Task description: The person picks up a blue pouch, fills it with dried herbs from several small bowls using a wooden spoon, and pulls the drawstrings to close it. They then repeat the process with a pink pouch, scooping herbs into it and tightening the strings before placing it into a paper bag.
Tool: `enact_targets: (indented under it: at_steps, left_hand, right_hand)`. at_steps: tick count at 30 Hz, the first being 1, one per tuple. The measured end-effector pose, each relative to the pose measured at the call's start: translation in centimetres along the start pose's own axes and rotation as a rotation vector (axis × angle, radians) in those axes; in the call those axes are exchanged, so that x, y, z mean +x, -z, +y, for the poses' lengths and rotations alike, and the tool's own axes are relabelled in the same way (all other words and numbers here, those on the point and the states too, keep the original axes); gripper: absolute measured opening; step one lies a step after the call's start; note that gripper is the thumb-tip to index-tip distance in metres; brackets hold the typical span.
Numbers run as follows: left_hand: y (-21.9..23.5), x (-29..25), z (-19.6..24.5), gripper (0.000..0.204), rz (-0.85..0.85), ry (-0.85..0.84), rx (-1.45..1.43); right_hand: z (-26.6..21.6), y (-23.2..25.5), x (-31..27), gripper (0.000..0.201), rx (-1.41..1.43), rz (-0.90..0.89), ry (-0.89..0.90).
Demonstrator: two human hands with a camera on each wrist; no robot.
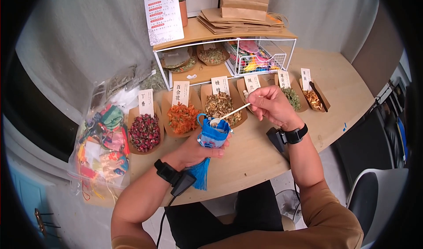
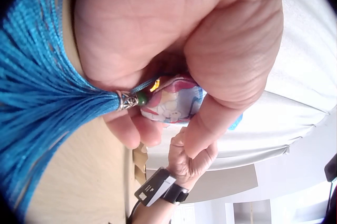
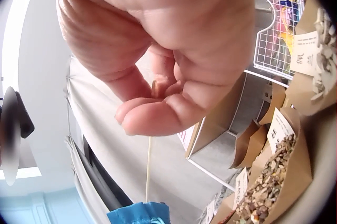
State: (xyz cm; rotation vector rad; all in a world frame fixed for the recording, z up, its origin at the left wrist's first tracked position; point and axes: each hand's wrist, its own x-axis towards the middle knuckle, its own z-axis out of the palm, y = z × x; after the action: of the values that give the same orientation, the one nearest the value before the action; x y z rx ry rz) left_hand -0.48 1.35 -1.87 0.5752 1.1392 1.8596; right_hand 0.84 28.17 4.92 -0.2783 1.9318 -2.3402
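Observation:
My left hand (image 1: 192, 152) holds a small blue drawstring pouch (image 1: 213, 137) upright, its mouth open at the top. A blue tassel (image 1: 201, 175) hangs below it, and the left wrist view shows a green bead (image 2: 142, 98) and a printed rabbit pattern on the fabric. With thumb and fingers, my right hand (image 1: 274, 104) pinches the end of a thin pale spoon (image 1: 235, 112). The spoon's bowl sits at the pouch's mouth. In the right wrist view the handle (image 3: 149, 166) runs down into the blue rim (image 3: 139, 214); what lies deeper inside is hidden.
Labelled paper trays stand in an arc behind the pouch, holding dried rosebuds (image 1: 145, 133), orange petals (image 1: 182, 118), brown chips (image 1: 219, 105) and green leaves (image 1: 291, 98). At left lies a plastic bag (image 1: 99, 149) of colourful pouches. A shelf (image 1: 194, 33) with a wire basket (image 1: 260, 63) stands behind.

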Motion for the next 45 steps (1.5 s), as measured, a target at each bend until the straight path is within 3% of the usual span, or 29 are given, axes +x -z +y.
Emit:
enact_targets:
  at_steps: [5, 8, 11, 14, 18, 24, 36, 45]
  left_hand:
    - [-0.1, 0.2, 0.0, 0.052, -0.008, -0.012, 0.011]
    - [-0.2, 0.1, 0.0, 0.052, 0.005, -0.013, 0.014]
    - [-0.2, 0.0, 0.1, 0.051, 0.006, -0.002, 0.025]
    - [-0.4, 0.0, 0.3, 0.052, 0.004, 0.003, 0.025]
    - [-0.4, 0.0, 0.5, 0.052, -0.003, 0.016, 0.017]
    - [-0.1, 0.0, 0.3, 0.052, -0.025, -0.020, 0.051]
    - [-0.1, 0.1, 0.0, 0.052, -0.014, -0.018, 0.038]
    - [-0.4, 0.0, 0.3, 0.052, -0.004, -0.010, 0.036]
  right_hand:
    - [0.0, 0.0, -0.3, 0.014, -0.123, -0.114, 0.124]
    - [0.1, 0.5, -0.1, 0.012, -0.021, -0.021, 0.142]
    - [0.4, 1.5, 1.0, 0.010, 0.012, 0.199, 0.118]
    - [1.0, 2.9, 1.8, 0.009, -0.292, 0.376, 0.114]
    - [2.2, 4.0, 2.5, 0.012, -0.466, 0.437, 0.072]
    - [1.8, 2.9, 2.2, 0.015, -0.585, 0.413, 0.015]
    - [2.1, 2.4, 2.2, 0.017, -0.458, 0.227, -0.214]
    - [2.5, 3.2, 2.6, 0.013, -0.323, 0.238, -0.223]
